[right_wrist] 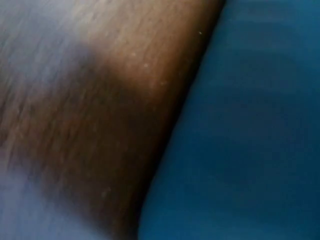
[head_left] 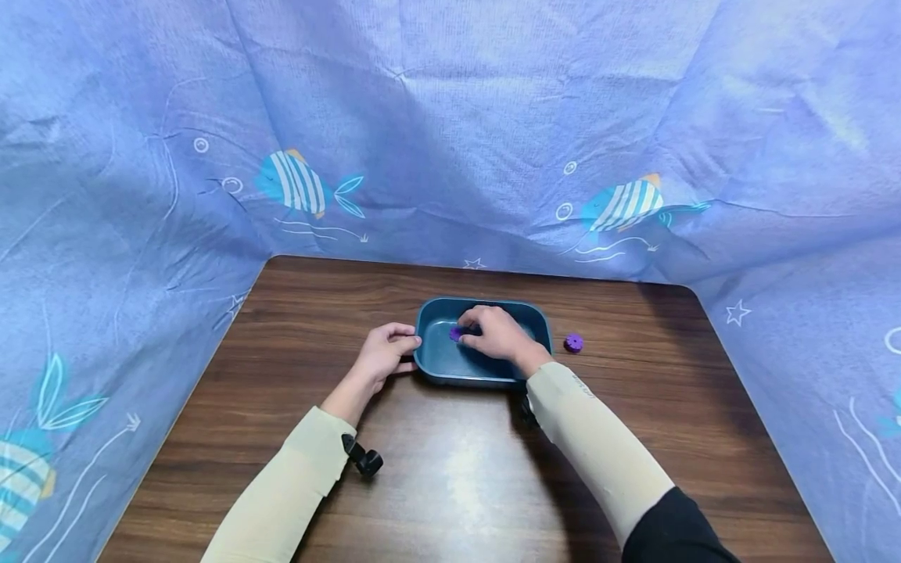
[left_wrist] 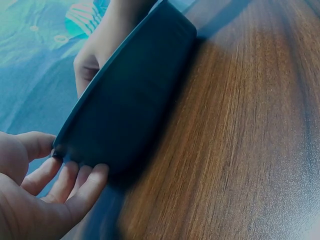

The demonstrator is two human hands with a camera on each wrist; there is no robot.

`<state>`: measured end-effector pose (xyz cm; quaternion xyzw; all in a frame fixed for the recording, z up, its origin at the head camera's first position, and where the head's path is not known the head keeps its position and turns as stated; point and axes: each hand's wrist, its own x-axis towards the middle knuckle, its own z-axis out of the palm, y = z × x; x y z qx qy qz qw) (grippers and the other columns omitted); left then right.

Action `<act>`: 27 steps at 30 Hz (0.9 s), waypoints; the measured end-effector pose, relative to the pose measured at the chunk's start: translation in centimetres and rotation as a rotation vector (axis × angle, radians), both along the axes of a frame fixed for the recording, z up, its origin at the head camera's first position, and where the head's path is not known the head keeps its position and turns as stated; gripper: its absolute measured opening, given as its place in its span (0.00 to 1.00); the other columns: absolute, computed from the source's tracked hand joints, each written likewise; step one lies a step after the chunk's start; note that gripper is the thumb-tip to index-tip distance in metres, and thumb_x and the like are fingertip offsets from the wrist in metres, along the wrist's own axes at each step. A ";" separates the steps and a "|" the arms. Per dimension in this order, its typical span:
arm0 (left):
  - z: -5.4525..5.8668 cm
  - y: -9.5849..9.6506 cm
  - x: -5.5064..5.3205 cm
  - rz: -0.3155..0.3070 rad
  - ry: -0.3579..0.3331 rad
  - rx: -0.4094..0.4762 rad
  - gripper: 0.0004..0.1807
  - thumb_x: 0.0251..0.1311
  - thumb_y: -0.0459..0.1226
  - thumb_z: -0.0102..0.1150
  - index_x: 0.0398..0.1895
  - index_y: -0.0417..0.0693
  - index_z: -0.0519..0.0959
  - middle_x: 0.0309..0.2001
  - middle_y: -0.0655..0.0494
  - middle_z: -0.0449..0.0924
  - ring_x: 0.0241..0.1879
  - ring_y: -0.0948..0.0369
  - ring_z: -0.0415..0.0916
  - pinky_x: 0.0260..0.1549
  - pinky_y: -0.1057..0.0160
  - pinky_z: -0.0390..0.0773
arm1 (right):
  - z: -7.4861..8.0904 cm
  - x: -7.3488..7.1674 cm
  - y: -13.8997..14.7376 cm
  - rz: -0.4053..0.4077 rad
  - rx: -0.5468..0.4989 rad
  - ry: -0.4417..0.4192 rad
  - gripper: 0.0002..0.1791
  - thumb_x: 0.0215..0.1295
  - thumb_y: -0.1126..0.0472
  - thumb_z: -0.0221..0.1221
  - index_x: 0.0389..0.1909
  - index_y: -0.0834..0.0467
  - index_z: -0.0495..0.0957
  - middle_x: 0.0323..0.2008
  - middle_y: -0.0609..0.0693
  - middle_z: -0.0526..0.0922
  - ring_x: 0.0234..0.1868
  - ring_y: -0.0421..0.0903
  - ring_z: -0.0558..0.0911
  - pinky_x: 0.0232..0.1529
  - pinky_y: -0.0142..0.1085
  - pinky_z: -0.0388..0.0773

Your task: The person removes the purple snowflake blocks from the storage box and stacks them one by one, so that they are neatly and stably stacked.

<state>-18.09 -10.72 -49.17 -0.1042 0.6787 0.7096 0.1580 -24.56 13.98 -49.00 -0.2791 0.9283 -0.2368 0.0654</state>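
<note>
A dark teal rectangular box [head_left: 450,367] with rounded corners stands on the table. My left hand [head_left: 385,353] pinches its left end, the thumb at the rim and the other fingers against the outer wall [left_wrist: 125,100], as the left wrist view shows. Over the right side of the box, my right hand [head_left: 495,332] reaches in. Its bent thumb and fingers pinch a small purple notched disc [head_left: 455,334], partly hidden by the fingertips. A second purple notched disc [head_left: 573,343] lies on the table just right of the box. The right wrist view holds only the box wall [right_wrist: 250,130] and tabletop.
The wood-grain table [head_left: 338,305] has rounded far corners. Behind it and at both sides hangs a blue cloth [head_left: 479,117] printed with fish and stars. A small black device [head_left: 364,460] is strapped at the left wrist.
</note>
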 end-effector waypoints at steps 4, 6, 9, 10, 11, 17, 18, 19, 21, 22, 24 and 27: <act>0.1 0.2 -0.1 -0.002 -0.005 0.001 0.19 0.69 0.31 0.63 0.60 0.35 0.76 0.49 0.43 0.81 0.45 0.52 0.84 0.42 0.54 0.90 | -0.1 0.1 -0.3 -0.032 0.039 0.006 0.15 0.67 0.53 0.68 0.51 0.54 0.86 0.47 0.49 0.87 0.49 0.47 0.85 0.55 0.46 0.84; 0.1 0.2 -0.2 -0.003 -0.008 0.000 0.19 0.69 0.32 0.63 0.60 0.35 0.76 0.49 0.42 0.81 0.45 0.51 0.84 0.41 0.55 0.90 | -0.1 0.2 -0.6 -0.045 0.078 0.011 0.16 0.68 0.51 0.68 0.52 0.53 0.85 0.48 0.49 0.87 0.49 0.46 0.85 0.55 0.46 0.84; 0.1 0.2 -0.3 -0.007 -0.009 0.005 0.19 0.69 0.32 0.62 0.61 0.35 0.75 0.51 0.40 0.80 0.45 0.51 0.84 0.42 0.55 0.90 | -0.2 0.2 -1.0 -0.064 0.152 0.040 0.16 0.68 0.49 0.67 0.52 0.51 0.85 0.49 0.47 0.87 0.48 0.46 0.85 0.54 0.46 0.84; 0.1 0.2 -0.3 -0.008 -0.006 0.006 0.19 0.69 0.31 0.62 0.61 0.34 0.75 0.52 0.39 0.80 0.45 0.50 0.84 0.42 0.55 0.90 | -0.2 0.2 -1.1 -0.069 0.175 0.051 0.16 0.68 0.48 0.68 0.52 0.50 0.85 0.49 0.47 0.87 0.48 0.46 0.84 0.54 0.46 0.84; 0.1 0.2 -0.3 -0.007 -0.007 0.008 0.19 0.69 0.31 0.62 0.61 0.34 0.75 0.53 0.38 0.80 0.46 0.50 0.84 0.42 0.55 0.90 | -0.2 0.2 -1.3 -0.068 0.197 0.062 0.16 0.68 0.48 0.68 0.52 0.50 0.85 0.49 0.47 0.87 0.48 0.46 0.84 0.54 0.46 0.84; 0.0 0.0 -0.3 0.006 -0.021 0.000 0.18 0.69 0.32 0.62 0.60 0.37 0.76 0.55 0.38 0.80 0.48 0.52 0.82 0.41 0.55 0.90 | 0.1 -0.1 -2.3 -0.055 0.284 0.093 0.17 0.66 0.49 0.69 0.53 0.48 0.85 0.50 0.46 0.86 0.49 0.47 0.84 0.53 0.47 0.84; 0.0 0.0 -0.3 0.006 -0.022 0.000 0.18 0.69 0.32 0.62 0.60 0.37 0.76 0.55 0.39 0.80 0.48 0.52 0.82 0.42 0.55 0.90 | 0.2 -0.1 -2.5 -0.052 0.297 0.093 0.17 0.66 0.49 0.69 0.53 0.49 0.84 0.49 0.46 0.86 0.49 0.47 0.84 0.53 0.47 0.84; -0.1 0.0 -0.3 0.006 -0.023 0.000 0.18 0.69 0.32 0.62 0.60 0.38 0.76 0.54 0.39 0.80 0.48 0.53 0.82 0.42 0.55 0.90 | 0.2 -0.1 -2.6 -0.050 0.310 0.093 0.17 0.66 0.49 0.69 0.53 0.49 0.84 0.49 0.46 0.86 0.49 0.47 0.84 0.53 0.47 0.84; -0.2 0.0 -0.3 0.007 -0.021 0.003 0.18 0.69 0.32 0.62 0.60 0.37 0.76 0.54 0.40 0.80 0.48 0.53 0.82 0.42 0.55 0.90 | 0.3 0.0 -2.8 -0.047 0.325 0.091 0.17 0.66 0.50 0.69 0.53 0.49 0.84 0.49 0.47 0.86 0.48 0.47 0.84 0.53 0.47 0.84; -0.2 0.0 -0.3 0.008 -0.019 0.001 0.18 0.69 0.32 0.62 0.60 0.37 0.76 0.53 0.40 0.80 0.48 0.52 0.83 0.42 0.55 0.90 | 0.2 0.0 -2.8 -0.046 0.331 0.090 0.17 0.66 0.50 0.69 0.53 0.49 0.84 0.48 0.47 0.86 0.48 0.47 0.84 0.52 0.47 0.84; -0.3 0.0 -0.2 0.010 -0.020 0.005 0.18 0.69 0.32 0.62 0.60 0.37 0.76 0.53 0.40 0.80 0.49 0.51 0.82 0.42 0.55 0.90 | 0.3 0.1 -2.9 -0.046 0.337 0.086 0.16 0.66 0.50 0.69 0.52 0.49 0.84 0.48 0.47 0.86 0.47 0.47 0.84 0.51 0.47 0.85; -0.5 0.1 -0.2 0.006 -0.020 0.004 0.18 0.70 0.32 0.62 0.61 0.36 0.75 0.55 0.38 0.80 0.51 0.50 0.82 0.42 0.55 0.90 | 0.2 0.3 -2.9 -0.047 0.340 0.083 0.16 0.66 0.50 0.69 0.52 0.49 0.84 0.46 0.47 0.86 0.46 0.46 0.83 0.51 0.47 0.85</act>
